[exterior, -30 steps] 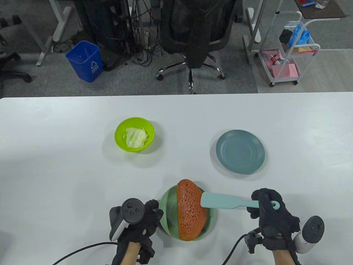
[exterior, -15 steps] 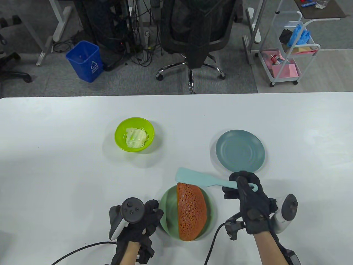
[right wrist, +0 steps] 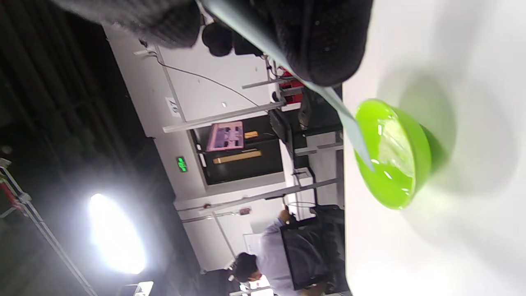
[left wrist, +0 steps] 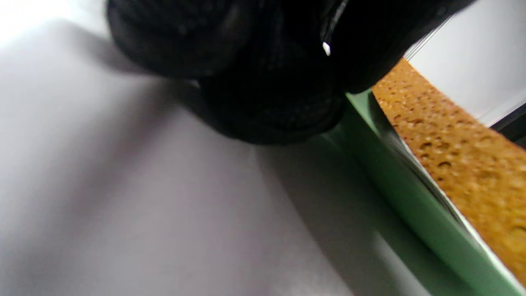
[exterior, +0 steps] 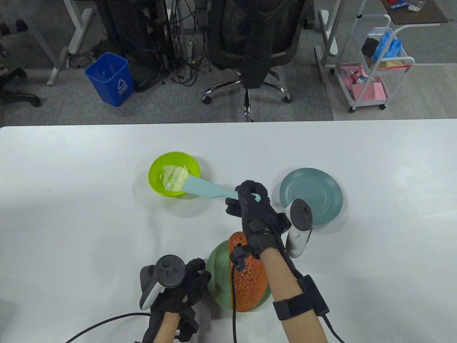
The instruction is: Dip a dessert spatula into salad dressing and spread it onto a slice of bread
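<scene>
Spatula, pale-blue silicone dessert type [exterior: 205, 188] | gripped by R hand [exterior: 254, 210] | blade in lime-green bowl [exterior: 157, 168] w/ dressing [exterior: 175, 177], ahead-left of hand | dip underway; spread on orange-brown bread slice [exterior: 250, 282] left | L hand [exterior: 182, 286] fingers resting by green plate [exterior: 217, 271], curl can't tell

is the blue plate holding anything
No, the blue plate shows only its bare surface in the table view; the bread lies on the green plate.

Spatula handle [exterior: 228, 194] — far end hidden inside right hand [exterior: 255, 210] grip.
</scene>
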A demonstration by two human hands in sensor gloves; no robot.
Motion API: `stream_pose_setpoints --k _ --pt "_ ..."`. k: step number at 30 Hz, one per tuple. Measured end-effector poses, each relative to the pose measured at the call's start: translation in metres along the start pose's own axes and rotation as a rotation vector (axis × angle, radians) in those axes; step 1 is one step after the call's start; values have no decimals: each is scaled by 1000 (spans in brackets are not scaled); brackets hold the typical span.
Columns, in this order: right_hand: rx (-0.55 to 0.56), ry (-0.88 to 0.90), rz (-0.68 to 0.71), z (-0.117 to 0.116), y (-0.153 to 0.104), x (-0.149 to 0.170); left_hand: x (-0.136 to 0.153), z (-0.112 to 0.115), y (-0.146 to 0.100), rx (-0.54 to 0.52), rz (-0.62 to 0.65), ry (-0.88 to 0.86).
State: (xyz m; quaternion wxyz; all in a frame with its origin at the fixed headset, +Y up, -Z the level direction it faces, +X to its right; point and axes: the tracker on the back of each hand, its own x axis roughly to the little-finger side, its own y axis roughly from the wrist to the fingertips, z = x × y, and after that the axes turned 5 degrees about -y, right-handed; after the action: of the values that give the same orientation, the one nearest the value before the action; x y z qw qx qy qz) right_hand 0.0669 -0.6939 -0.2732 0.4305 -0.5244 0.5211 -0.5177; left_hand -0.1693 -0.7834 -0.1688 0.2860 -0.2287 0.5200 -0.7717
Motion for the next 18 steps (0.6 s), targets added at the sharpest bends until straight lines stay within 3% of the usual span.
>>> stream_pose_setpoints --k 6,18 --pt "14 -88 -47 -22 29 2 1 0 0 4 2 -8" --pt "10 -148 -151 -32 60 18 2 -2 2 17 3 -37"
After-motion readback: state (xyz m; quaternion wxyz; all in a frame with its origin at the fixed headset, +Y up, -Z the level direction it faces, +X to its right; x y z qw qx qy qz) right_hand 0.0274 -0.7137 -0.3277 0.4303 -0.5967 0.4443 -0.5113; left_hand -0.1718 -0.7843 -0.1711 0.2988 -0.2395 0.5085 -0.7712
